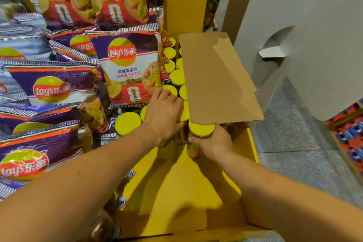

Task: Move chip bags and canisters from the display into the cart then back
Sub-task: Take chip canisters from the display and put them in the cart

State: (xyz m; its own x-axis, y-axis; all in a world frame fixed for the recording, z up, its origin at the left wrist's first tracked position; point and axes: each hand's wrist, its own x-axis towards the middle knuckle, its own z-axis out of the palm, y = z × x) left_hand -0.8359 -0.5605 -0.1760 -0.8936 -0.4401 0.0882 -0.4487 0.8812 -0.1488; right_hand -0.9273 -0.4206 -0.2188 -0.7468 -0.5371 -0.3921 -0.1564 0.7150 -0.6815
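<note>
A yellow cardboard display (pixel 176 192) fills the middle of the view, its floor bare in the near part. To its left, purple chip bags (pixel 51 88) lie stacked in rows, and one bag (pixel 127 68) stands upright against the display's edge. A brown cardboard sheet (pixel 218 78) rests flat on top of the yellow-lidded canisters (pixel 176 77) packed at the far end of the display. The left hand (pixel 165 116) lies over the lids of the nearest canisters, fingers straight and pressing down. The right hand (pixel 212 143) wraps its fingers round one canister (pixel 200 129), standing upright at the front of the group, just under the sheet's near edge.
</note>
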